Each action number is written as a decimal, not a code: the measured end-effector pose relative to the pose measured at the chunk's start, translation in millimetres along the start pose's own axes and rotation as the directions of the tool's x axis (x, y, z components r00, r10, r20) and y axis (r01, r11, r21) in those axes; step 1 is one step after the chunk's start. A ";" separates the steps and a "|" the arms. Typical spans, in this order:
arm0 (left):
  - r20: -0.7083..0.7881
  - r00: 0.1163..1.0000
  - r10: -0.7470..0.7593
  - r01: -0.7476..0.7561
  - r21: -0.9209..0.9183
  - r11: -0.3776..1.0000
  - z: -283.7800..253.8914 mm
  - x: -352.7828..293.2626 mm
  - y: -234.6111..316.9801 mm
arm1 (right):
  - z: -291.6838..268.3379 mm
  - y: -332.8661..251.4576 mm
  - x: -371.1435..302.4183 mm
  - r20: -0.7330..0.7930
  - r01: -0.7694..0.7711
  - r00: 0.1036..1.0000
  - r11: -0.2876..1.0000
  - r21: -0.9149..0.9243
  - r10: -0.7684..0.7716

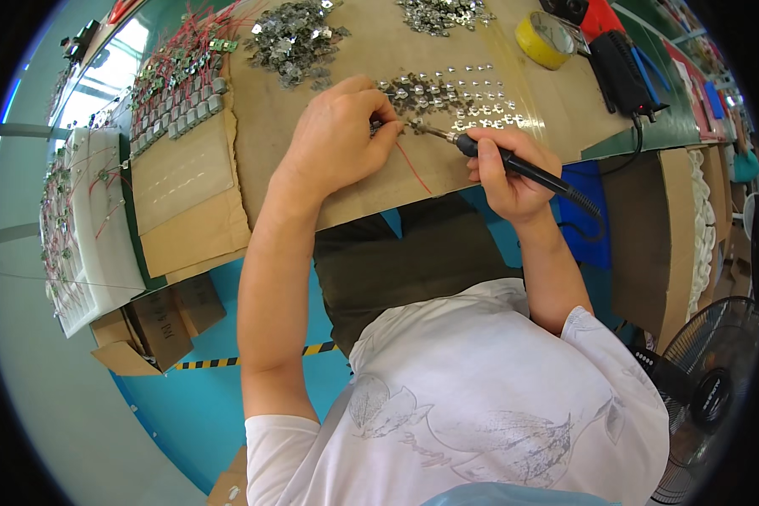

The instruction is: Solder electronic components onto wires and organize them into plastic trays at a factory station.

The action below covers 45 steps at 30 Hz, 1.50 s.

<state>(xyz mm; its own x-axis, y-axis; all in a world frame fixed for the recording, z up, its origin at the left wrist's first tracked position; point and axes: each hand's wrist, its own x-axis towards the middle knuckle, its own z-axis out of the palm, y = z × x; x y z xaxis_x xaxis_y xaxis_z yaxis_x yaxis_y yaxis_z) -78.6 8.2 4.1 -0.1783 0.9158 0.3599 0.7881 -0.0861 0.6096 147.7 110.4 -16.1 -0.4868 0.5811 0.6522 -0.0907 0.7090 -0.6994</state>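
My right hand (514,173) grips a black soldering iron (550,179) like a pen, its metal tip pointing left toward my left fingers. My left hand (333,139) rests at the cardboard-covered bench, thumb and forefinger pinched together just left of the tip. What they hold is small and mostly hidden. A thin red wire (414,169) runs out from beside the pinch toward the bench's near edge. Beyond the tip lie rows of small shiny metal clips (483,93), with a patch of darker small parts (422,93) to their left.
Piles of small metal pieces (295,38) lie farther back. Left are finished-looking grey parts with red wires (196,110) on cardboard and a white foam block (101,228). Right are a yellow tape roll (541,44), a black power unit (620,72) and a fan (708,396).
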 end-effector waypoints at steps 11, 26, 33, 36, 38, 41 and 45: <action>0.010 1.000 -0.005 0.004 0.013 1.000 0.5 0.9 1.2 | -1.9 0.3 -2.4 0.013 -0.011 1.000 1.000 -0.007 0.011; 0.009 1.000 0.001 -0.001 -0.014 1.000 -0.9 0.0 0.2 | -1.1 -0.3 -1.5 0.007 0.009 1.000 1.000 -0.005 -0.009; 0.007 1.000 0.018 -0.018 -0.001 1.000 -0.8 0.6 0.9 | -0.3 -0.2 -2.3 -0.008 -0.023 1.000 1.000 0.021 0.023; 0.012 1.000 0.020 -0.020 0.000 1.000 -1.5 0.3 0.1 | -0.6 0.1 -1.0 0.021 0.007 1.000 1.000 0.000 -0.007; 0.015 1.000 0.021 -0.021 -0.003 1.000 -1.6 0.0 -0.3 | -0.5 0.4 0.9 0.023 0.013 1.000 1.000 0.002 -0.013; 0.007 1.000 0.025 -0.025 -0.004 1.000 -1.6 0.9 -0.4 | -2.2 -0.3 -3.2 0.005 -0.027 1.000 0.998 0.052 0.027; 0.019 1.000 0.010 -0.010 -0.002 1.000 -1.8 0.6 0.1 | -4.0 -0.3 -6.0 -0.025 -0.112 0.993 0.981 0.156 0.117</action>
<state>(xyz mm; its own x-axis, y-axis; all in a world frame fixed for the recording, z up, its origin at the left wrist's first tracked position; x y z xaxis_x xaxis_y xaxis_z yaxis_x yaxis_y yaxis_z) -79.7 8.0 5.6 -0.1593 0.9223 0.3520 0.7888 -0.0955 0.6071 154.1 108.3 -18.6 -0.4722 0.6699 0.5729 -0.1703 0.5683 -0.8050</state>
